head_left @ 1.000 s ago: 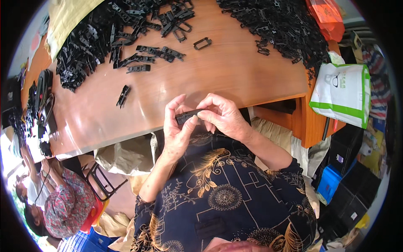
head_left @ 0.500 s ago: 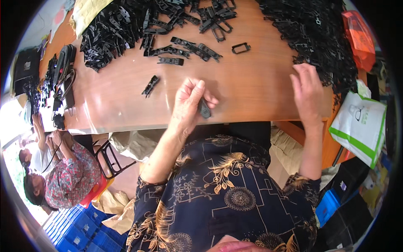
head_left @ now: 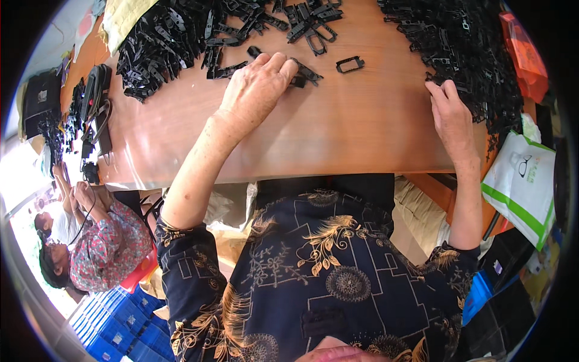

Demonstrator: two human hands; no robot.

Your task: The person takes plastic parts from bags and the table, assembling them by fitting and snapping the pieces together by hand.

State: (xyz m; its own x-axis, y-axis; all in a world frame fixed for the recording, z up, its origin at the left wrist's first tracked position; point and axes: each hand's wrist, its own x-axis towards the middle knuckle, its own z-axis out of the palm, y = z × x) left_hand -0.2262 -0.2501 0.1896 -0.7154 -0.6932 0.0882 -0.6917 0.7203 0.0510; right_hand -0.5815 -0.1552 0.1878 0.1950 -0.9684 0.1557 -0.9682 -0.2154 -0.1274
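Note:
My left hand (head_left: 256,87) lies palm down over a few long black plastic parts (head_left: 309,72) near the middle of the table. Its fingers curl down onto a part there; their tips are mostly hidden. My right hand (head_left: 451,114) is at the near edge of a large heap of black plastic frames (head_left: 464,54), thumb and fingers pinched together on a small black part (head_left: 430,78). Between the hands, farther off, lies a single rectangular black frame (head_left: 350,64). A dark oblong shape (head_left: 322,323) shows against my shirt, too blurred to name.
Another heap of long black parts (head_left: 160,51) is at the far left, beside a yellowish sack (head_left: 123,21). An orange bag (head_left: 523,57) and a white-and-green bag (head_left: 522,181) are at the right. Two people (head_left: 108,253) sit at the left, above blue crates (head_left: 108,329).
My left hand has gone from the near table edge, where it held a dark part, out to the long parts. The loose part at left no longer shows. My right fingers have closed at the heap.

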